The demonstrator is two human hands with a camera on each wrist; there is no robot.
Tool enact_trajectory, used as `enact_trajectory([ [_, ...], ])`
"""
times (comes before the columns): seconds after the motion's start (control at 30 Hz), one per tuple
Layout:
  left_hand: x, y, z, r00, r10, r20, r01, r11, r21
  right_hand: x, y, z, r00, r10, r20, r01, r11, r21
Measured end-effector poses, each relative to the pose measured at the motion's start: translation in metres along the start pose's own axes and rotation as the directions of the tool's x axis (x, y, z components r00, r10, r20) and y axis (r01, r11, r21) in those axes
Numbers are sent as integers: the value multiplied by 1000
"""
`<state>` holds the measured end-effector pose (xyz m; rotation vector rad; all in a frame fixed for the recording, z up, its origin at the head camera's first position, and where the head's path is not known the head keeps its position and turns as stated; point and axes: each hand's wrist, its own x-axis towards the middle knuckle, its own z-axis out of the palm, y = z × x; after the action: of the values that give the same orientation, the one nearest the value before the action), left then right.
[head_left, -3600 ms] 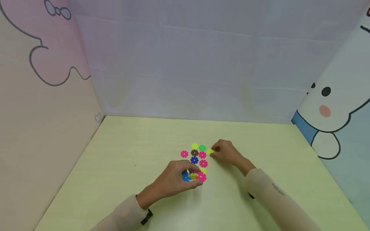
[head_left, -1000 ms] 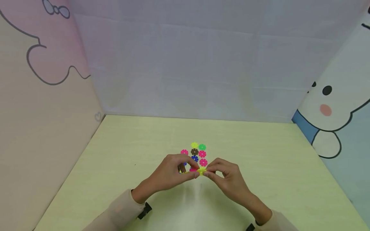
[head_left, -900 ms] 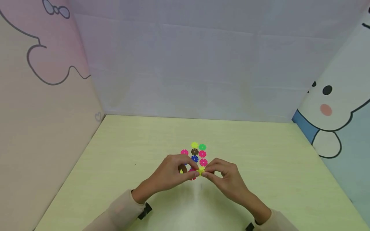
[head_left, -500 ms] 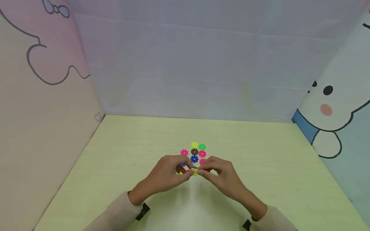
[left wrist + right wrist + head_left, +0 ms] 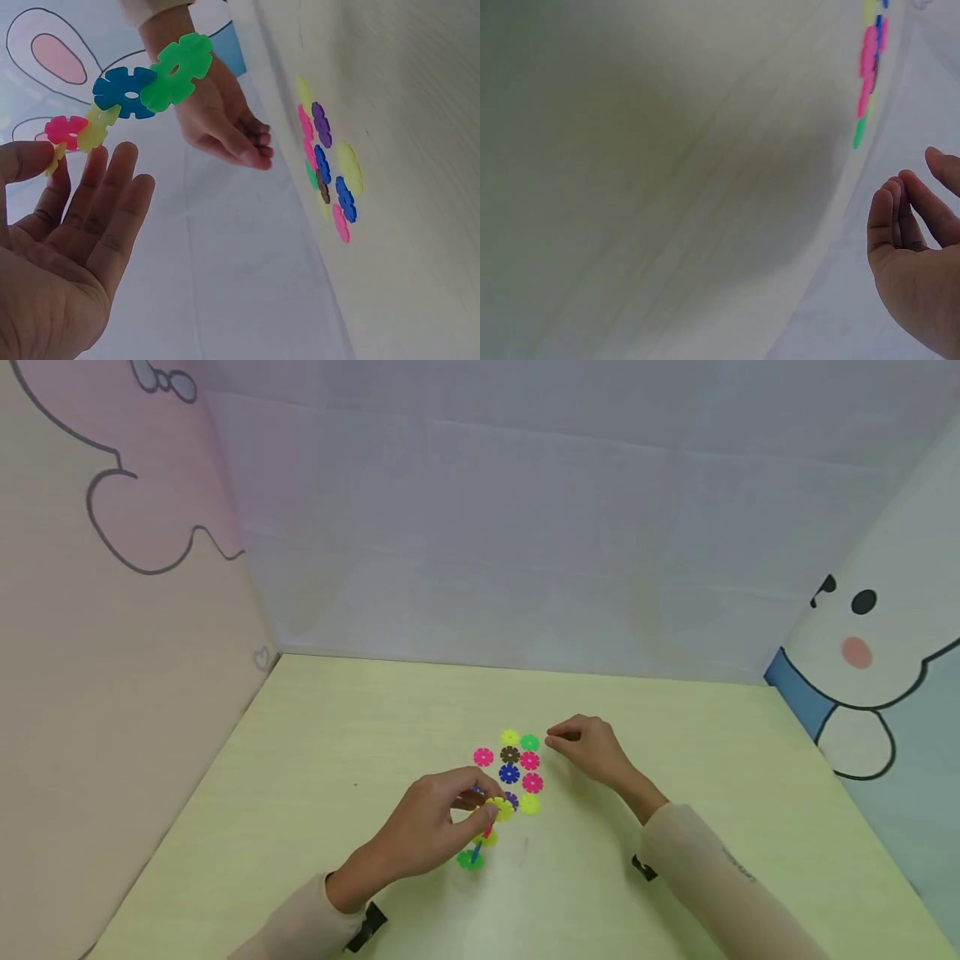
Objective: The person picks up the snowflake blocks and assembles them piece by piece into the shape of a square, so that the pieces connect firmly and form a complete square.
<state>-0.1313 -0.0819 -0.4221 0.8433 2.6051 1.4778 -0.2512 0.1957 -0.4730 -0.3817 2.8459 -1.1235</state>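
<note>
In the left wrist view my left hand (image 5: 75,247) pinches the yellow end of a chain of interlocking snowflake discs (image 5: 127,94) between thumb and forefinger. The chain runs from yellow through pink, yellow and blue to green. In the head view my left hand (image 5: 427,822) holds it above the table, and the green end disc (image 5: 470,860) hangs toward the front. My right hand (image 5: 596,752) is just right of the loose green disc (image 5: 529,742), apart from it. Thumb and fingers of the right hand (image 5: 922,247) stand apart, with nothing between them.
Several loose discs lie flat in rough columns on the pale table (image 5: 360,718): pink (image 5: 483,757), brown (image 5: 510,755), dark blue (image 5: 509,774) and yellow (image 5: 529,804). My left hand partly covers others. A white cloth wall (image 5: 480,543) stands behind.
My right hand has let go of the yellow disc, now on the chain's end, and moved back and right to beside the loose discs. The left hand's chain has turned, its green end toward the front.
</note>
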Motion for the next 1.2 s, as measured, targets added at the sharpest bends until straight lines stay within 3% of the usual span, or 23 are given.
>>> enact_trajectory([
  [0.2,-4,11,-1,1000,-7,13,7,1000,0,32,12,16,994,-41,102,53,992,-116],
  [0.33,-5,15,-1,1000,-14,18,14,1000,-12,38,12,17,990,-30,141,53,985,-164],
  [0.5,-4,16,0,1000,10,16,-10,1000,-2,39,9,12,988,45,148,-18,984,-176],
  [0.67,0,13,1,998,58,-23,-59,998,-2,36,14,4,985,130,110,-120,989,-89],
  [0.83,6,7,3,996,73,-53,-75,997,-28,8,15,-2,995,103,-4,-102,987,122],
  [1.0,12,3,2,994,52,-95,-59,996,-70,-37,-13,-13,997,20,-71,3,950,313],
  [1.1,16,3,2,991,49,-124,-61,994,-91,-62,-34,-20,1000,-10,-28,19,929,368],
  [1.2,18,2,2,989,44,-140,-58,993,-99,-80,-53,-26,998,25,59,-50,885,463],
])
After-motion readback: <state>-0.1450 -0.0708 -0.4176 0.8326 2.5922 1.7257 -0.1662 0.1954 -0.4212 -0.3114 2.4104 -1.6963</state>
